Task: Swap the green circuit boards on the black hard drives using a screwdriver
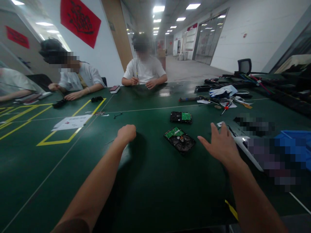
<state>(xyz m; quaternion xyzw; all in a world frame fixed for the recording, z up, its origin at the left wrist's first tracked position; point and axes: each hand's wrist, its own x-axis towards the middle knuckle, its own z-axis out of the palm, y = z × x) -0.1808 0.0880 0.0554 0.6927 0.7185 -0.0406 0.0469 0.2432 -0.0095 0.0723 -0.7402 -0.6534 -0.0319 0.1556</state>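
My left hand (126,133) is closed in a fist over the green table, left of two hard drives. A thin rod (109,142) shows beside its wrist; whether the hand holds it is unclear, and what lies inside the fingers is hidden. The nearer hard drive (184,143) lies tilted with its green circuit board facing up. Just behind it sits the second hard drive (175,117), also board side up. My right hand (222,144) is open, fingers spread, to the right of the drives and apart from them. Its fingertips are close to a white-edged device (249,152), partly blurred out.
A blue bin (295,137) stands at right. Behind it are a red-handled screwdriver (226,107), white gloves (223,91) and cables. Yellow tape (54,141) and a paper sheet (73,122) are at left. Several people sit across the table (155,194).
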